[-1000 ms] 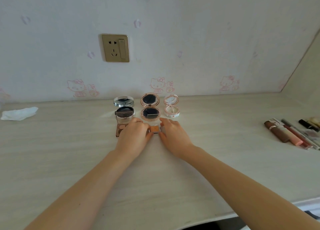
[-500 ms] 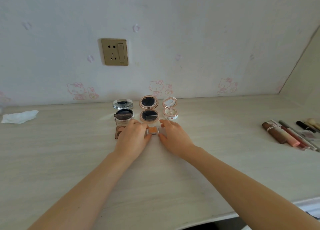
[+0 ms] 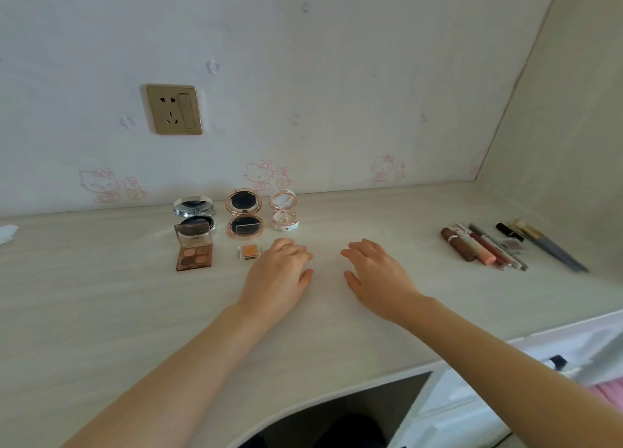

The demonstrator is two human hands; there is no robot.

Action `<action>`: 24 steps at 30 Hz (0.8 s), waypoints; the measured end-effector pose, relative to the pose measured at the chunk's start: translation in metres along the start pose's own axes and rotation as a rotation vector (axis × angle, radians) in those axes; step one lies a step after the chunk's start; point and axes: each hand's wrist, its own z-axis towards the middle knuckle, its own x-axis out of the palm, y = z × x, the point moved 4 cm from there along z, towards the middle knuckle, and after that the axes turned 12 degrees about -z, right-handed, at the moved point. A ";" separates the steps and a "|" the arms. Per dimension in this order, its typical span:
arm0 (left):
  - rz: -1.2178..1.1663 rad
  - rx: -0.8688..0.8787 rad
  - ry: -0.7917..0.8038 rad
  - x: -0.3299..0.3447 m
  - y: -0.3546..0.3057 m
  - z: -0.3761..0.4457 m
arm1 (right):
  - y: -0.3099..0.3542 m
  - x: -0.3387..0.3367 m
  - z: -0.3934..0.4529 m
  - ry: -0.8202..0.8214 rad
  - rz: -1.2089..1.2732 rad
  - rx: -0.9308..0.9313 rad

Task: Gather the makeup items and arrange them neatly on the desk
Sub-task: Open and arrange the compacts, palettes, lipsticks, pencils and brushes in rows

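My left hand (image 3: 278, 275) and right hand (image 3: 379, 272) lie nearest me on the desk (image 3: 101, 312), palms down, fingers loosely spread and holding nothing. Just beyond my left fingertips sits the small orange pan (image 3: 250, 252), apart from them, with the brown eyeshadow palette (image 3: 194, 250) open to its left. Behind those, three round compacts stand open in a row near the wall: the silver compact (image 3: 195, 211), the rose-gold compact (image 3: 244, 218) and the white floral compact (image 3: 284, 215). That cluster looks settled, so I judge this step finished. Well off to my right lies the bundle of lip tubes (image 3: 478, 250) and the brushes (image 3: 539, 243), angled and bunched together. Next I should reach right, pick those up a few at a time and lay them parallel beside the compacts, taking care that the round tubes don't roll.
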 end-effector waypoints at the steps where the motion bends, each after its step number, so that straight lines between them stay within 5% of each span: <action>1: -0.007 0.025 0.018 0.006 -0.010 0.003 | -0.011 -0.002 -0.008 -0.004 -0.023 0.013; 12: -0.132 0.178 0.210 0.094 -0.119 0.053 | -0.145 -0.022 -0.089 -0.057 -0.121 0.227; 24: -0.187 0.334 0.224 0.178 -0.221 0.143 | -0.274 -0.001 -0.114 -0.008 -0.162 0.418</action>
